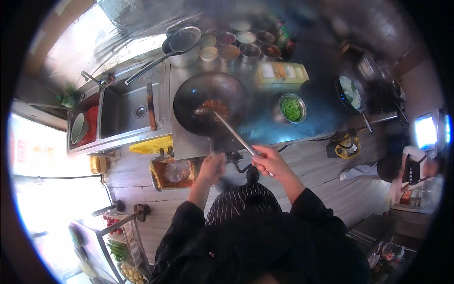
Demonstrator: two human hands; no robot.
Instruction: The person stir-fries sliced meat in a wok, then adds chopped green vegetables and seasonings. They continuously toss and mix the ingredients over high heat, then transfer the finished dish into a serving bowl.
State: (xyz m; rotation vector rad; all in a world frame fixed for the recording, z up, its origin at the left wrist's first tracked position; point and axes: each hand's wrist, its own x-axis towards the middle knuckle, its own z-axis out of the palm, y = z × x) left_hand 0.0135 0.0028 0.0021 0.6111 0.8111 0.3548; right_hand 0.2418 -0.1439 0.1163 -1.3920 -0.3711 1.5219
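Observation:
A dark wok (189, 97) sits at the left part of the steel counter, its handle pointing toward me. My left hand (212, 168) is closed round that handle. In my right hand (272, 162) is the long metal handle of a ladle (235, 134). The ladle's bowl reaches into the wok and touches a heap of brown, chopped food (217, 109). To the right of the wok stands a steel bowl (303, 113) of cut green vegetables (291, 109).
Left of the wok is a steel sink (124, 118) with a brown-handled tool across its edge. Several seasoning bowls (229, 52) and a yellow condiment box (283, 74) line the back. A second pan (351, 92) stands at far right. A bin (173, 173) is below; a person (402, 168) is at right.

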